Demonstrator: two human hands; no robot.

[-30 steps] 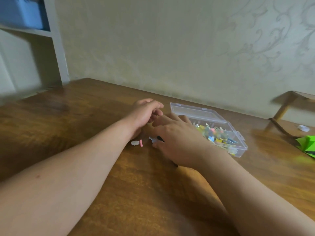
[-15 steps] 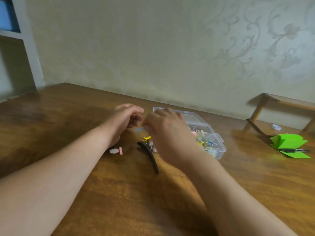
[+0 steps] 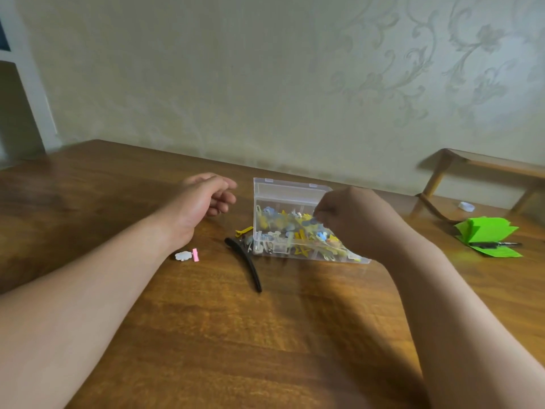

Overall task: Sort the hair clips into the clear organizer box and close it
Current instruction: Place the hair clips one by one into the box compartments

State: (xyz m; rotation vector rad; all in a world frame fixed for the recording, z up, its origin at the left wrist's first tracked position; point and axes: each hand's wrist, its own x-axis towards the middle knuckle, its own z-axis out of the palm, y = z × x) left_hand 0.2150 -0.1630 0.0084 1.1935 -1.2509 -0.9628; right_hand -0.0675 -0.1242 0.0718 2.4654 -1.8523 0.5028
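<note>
The clear organizer box point(image 3: 362, 259) stands open on the wooden table, its lid point(image 3: 289, 188) raised at the back, with several small coloured hair clips point(image 3: 283, 228) inside. My right hand point(image 3: 351, 219) hovers over the box with its fingers curled, pinching a small grey-blue clip point(image 3: 313, 222). My left hand point(image 3: 206, 196) rests left of the box, loosely curled and holding nothing. On the table lie a long black clip point(image 3: 247, 262), a yellow clip point(image 3: 244, 230) and a white cloud clip with a pink end point(image 3: 186, 255).
Folded green paper point(image 3: 486, 231) with a dark pen point(image 3: 495, 245) lies at the right, with a small white cap point(image 3: 466, 206) behind it. A wooden stand point(image 3: 477, 163) sits at the far right. The wall runs along the table's back edge.
My right hand has lifted from the loose clips by my left hand and moved right over the box. The black clip and yellow clip are now uncovered. My left hand stays put.
</note>
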